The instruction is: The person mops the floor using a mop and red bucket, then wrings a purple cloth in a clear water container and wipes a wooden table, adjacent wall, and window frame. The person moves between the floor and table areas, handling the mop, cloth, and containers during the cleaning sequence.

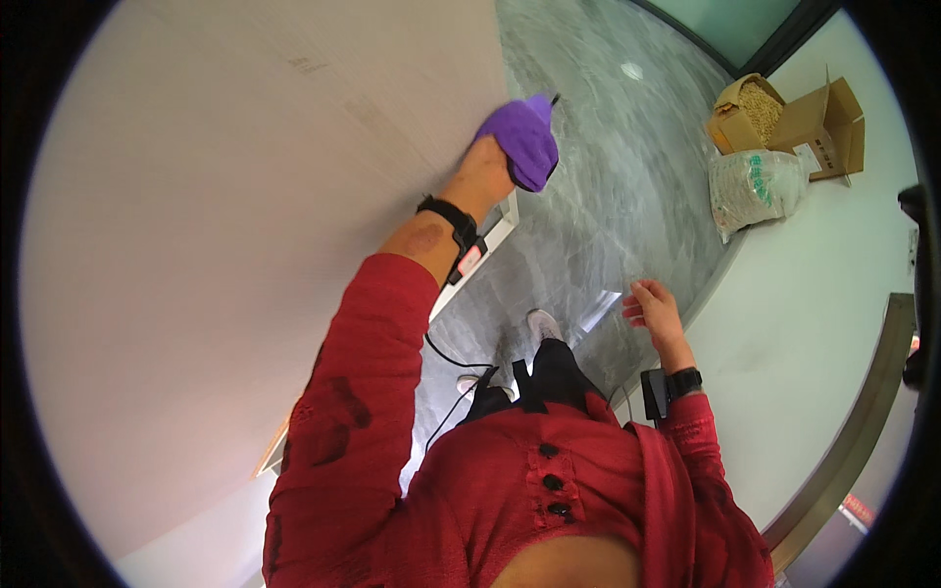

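Note:
My left hand (481, 173) is raised at upper centre, with a purple cloth with dark edging (523, 140) in its grip. The cloth lies over the edge of a large pale panel (294, 184), and most of my fingers are hidden under it. Black straps with a small device circle my left wrist. My right hand (654, 309) hangs over the grey floor near the low white wall at the right. Its fingers are loosely bent and it holds nothing. A dark watch-like band and a black device are on that wrist.
Along the right wall stand an open cardboard box (816, 140), an open bag of tan pellets (761, 114) and a clear plastic sack (757, 191). A black cable (456, 360) runs by my feet on the marbled floor (588, 198). A glass panel (735, 22) is at upper right.

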### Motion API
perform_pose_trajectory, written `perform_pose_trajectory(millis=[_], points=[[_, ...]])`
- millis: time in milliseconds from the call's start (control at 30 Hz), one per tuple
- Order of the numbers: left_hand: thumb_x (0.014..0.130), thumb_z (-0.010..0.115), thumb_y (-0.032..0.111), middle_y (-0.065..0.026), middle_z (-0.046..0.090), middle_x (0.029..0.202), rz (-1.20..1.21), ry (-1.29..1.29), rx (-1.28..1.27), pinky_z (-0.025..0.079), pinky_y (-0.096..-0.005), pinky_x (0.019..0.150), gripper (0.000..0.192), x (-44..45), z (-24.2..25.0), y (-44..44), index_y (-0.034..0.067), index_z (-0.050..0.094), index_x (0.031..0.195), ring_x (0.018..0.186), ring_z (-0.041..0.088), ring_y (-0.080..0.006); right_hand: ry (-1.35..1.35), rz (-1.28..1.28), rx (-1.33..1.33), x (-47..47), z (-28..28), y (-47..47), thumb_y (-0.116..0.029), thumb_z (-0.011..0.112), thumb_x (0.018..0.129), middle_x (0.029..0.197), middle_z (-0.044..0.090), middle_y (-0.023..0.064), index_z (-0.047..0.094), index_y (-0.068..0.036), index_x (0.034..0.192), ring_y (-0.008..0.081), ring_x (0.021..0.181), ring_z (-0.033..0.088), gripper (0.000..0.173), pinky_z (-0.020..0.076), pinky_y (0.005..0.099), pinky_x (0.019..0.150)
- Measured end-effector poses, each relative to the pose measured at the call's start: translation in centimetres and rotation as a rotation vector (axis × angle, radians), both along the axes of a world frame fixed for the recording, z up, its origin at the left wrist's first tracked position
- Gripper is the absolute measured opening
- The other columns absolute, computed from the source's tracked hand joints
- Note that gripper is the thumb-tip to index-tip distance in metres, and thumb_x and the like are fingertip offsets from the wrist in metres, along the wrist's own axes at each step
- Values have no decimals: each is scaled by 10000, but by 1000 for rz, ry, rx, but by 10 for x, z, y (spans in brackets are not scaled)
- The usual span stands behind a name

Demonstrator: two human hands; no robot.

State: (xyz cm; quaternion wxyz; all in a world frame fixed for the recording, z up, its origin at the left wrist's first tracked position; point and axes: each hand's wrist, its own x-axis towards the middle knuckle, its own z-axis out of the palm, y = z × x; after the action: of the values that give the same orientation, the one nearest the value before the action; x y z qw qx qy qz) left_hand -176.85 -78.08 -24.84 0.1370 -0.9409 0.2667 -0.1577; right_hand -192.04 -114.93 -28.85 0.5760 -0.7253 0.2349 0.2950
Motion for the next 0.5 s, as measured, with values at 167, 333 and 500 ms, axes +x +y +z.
perform_pose_trajectory(millis=[167, 333, 500], points=[[1004, 515, 177, -107, 668, 1104, 209, 619, -261, 519, -332, 882, 260, -46, -59, 20, 44, 610, 1206, 1017, 642, -218, 79, -73, -109, -10, 1, -29, -342, 613, 992, 977, 722, 106, 608, -29, 1257, 204, 790, 711, 410, 545, 321, 641], [1025, 480, 148, -109, 679, 1077, 350, 924, -943, 539, -307, 845, 300, -135, -61, 67, 7, 591, 1266, 962, 661, -204, 97, -2, -80, -1, 4, -13, -339, 603, 996, 962, 717, 100, 600, -26, 1264, 197, 770, 703, 412, 538, 318, 631], [1055, 455, 144, -111, 678, 1097, 158, 1098, -2345, 547, -301, 848, 312, -246, -43, 119, -13, 578, 1295, 963, 666, -204, 23, 156, -48, 12, 12, 48, -347, 611, 991, 946, 714, 97, 609, -33, 1245, 191, 751, 697, 404, 534, 317, 631]])
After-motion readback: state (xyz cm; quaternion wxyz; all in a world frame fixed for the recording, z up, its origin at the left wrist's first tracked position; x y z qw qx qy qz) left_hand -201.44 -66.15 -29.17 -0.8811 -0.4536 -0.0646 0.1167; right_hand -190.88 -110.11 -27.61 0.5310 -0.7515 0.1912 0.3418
